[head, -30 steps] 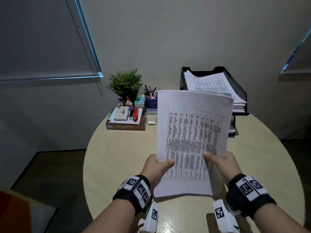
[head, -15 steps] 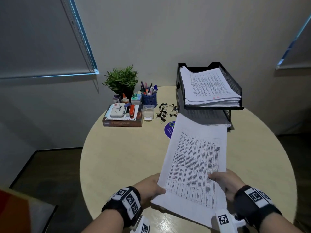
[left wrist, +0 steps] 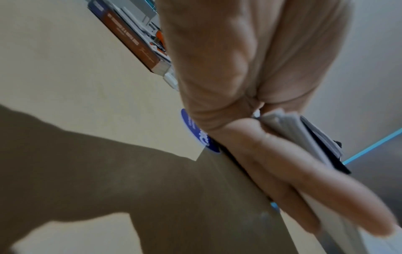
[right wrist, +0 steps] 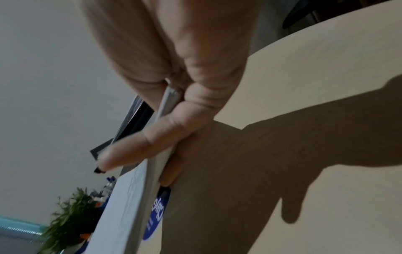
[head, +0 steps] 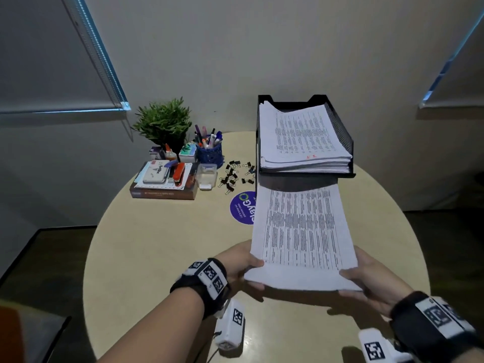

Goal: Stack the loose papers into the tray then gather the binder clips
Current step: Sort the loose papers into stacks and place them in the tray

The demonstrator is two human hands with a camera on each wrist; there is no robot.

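Note:
I hold a thin sheaf of printed papers [head: 301,231] nearly flat above the table, its far edge under the front of the black mesh tray [head: 345,132]. My left hand [head: 246,268] pinches the near left corner, thumb on top; my right hand [head: 361,279] pinches the near right corner. In the left wrist view the fingers [left wrist: 304,185] lie under the papers [left wrist: 289,127]. The right wrist view shows the thumb [right wrist: 135,149] on top of the sheaf [right wrist: 121,206]. The tray's upper tier holds a thick stack of papers [head: 301,132]. Several black binder clips [head: 234,175] lie scattered left of the tray.
A round beige table [head: 157,258] carries a potted plant [head: 163,121], a blue pen cup [head: 209,150], a book with a stapler and a case on it [head: 163,179], a small clear box [head: 207,175] and a round blue sticker [head: 242,208].
The sheaf has swung down from upright before my face to nearly flat and moved forward toward the tray, uncovering the clips and the blue sticker. Both hands kept their hold.

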